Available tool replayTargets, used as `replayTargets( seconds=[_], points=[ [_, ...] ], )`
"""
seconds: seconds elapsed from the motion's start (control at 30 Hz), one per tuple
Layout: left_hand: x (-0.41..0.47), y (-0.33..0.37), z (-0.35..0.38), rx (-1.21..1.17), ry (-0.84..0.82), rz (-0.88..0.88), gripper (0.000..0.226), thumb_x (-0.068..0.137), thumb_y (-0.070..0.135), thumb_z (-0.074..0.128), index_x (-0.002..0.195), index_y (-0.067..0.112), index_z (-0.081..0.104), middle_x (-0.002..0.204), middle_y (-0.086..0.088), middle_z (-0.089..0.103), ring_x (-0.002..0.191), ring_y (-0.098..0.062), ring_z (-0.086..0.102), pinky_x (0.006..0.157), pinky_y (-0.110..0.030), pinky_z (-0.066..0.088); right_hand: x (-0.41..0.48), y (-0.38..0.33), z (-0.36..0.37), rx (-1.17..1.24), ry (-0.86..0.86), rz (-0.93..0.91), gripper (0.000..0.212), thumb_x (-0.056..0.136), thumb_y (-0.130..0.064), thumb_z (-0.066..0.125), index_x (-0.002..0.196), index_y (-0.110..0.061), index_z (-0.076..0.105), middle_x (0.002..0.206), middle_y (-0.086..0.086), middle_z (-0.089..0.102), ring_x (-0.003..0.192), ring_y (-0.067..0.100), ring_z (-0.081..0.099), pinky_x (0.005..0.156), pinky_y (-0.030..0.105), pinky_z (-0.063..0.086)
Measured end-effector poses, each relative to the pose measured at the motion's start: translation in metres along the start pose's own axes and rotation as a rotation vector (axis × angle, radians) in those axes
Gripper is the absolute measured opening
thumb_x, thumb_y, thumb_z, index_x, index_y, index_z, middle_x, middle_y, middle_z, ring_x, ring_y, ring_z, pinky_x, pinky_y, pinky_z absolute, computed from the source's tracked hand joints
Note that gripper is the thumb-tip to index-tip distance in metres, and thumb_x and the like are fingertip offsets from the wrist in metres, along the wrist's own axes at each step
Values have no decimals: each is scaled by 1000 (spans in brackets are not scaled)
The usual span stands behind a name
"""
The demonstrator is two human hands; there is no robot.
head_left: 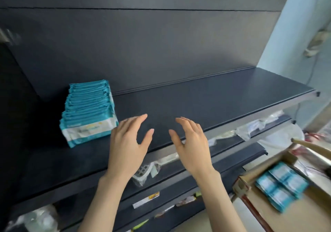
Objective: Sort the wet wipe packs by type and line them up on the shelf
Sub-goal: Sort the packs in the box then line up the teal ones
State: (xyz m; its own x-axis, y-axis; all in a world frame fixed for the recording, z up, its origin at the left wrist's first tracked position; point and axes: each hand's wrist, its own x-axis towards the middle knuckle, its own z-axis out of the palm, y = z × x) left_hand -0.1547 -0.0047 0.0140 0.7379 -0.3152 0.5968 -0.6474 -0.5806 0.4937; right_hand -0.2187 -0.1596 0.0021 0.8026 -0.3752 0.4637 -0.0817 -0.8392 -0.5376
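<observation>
Left hand (125, 142), right hand (191, 142) empty, fingers loosely spread; packs (281, 187) at 4 o'clock judged soft, light, slick, so clamp across flat faces.

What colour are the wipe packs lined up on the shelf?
Teal with white bands, clearest in the head view: wipe packs on the shelf.

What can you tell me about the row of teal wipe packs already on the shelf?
The row of teal wipe packs stands at the left end of the dark shelf. The packs are upright on edge, pressed face to face, running from near the front edge toward the back panel. The wrappers look like soft glossy film, teal with a white band. The print is too blurred to read. The left hand is open beside the front right corner. Contact cannot be told.
</observation>
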Motion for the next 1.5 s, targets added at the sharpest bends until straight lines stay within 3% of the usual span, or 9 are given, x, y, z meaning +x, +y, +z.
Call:
replayTargets(
  seconds=[0.17,0.33,0.5,0.67,0.87,1.1,1.27,1.5],
  points=[
    [-35,73,63,-75,-156,82,47,86,43,45,117,13,63,112,0,67,105,-19,57,87,-33,40,-62,77,-65,-82,67,117,34,93,-28,58,124,-16,58,129,0,58,118,21,53,97,38,46],
    [-98,159,132,-172,-343,133,46,86,44,43,115,15,65,109,3,67,102,-12,54,89,-24,37,-145,161,-130,-188,59,243,30,89,-27,64,117,-17,62,120,-1,63,108,21,58,87,31,49],
    [-161,227,192,-214,-558,188,36,83,34,58,114,17,65,105,3,67,98,-16,59,85,-30,41,-223,228,-179,-269,28,425,27,86,-24,68,113,-19,64,116,0,64,103,22,60,83,32,51],
    [-191,274,237,-207,-758,236,37,88,29,64,124,20,60,118,4,63,113,-16,54,95,-29,33,-268,275,-209,-285,31,599,28,85,-23,70,111,-15,66,116,3,65,104,24,62,85,33,51],
    [-177,315,301,-231,-852,309,38,89,27,63,125,19,58,120,3,61,115,-17,52,97,-29,30,-264,332,-230,-297,105,718,27,85,-22,70,110,-12,66,113,5,66,100,24,63,84,33,51],
    [-133,340,422,-201,-963,328,36,91,30,58,126,19,57,122,2,61,114,-18,53,99,-35,33,-214,439,-228,-271,123,852,30,91,-25,62,117,-10,63,121,6,63,111,24,57,92,33,46],
    [-105,349,519,-155,-1136,266,37,93,26,56,129,19,53,122,2,58,114,-16,50,98,-31,32,-177,527,-210,-196,47,1014,31,93,-25,58,119,-8,61,122,7,61,110,25,54,92,33,43],
    [-99,341,663,-89,-1353,137,37,93,22,55,130,16,52,127,-1,56,117,-19,50,102,-40,37,-146,643,-163,-61,-78,1206,33,97,-27,50,125,-11,54,127,3,56,115,22,48,92,26,36]
  ],
)
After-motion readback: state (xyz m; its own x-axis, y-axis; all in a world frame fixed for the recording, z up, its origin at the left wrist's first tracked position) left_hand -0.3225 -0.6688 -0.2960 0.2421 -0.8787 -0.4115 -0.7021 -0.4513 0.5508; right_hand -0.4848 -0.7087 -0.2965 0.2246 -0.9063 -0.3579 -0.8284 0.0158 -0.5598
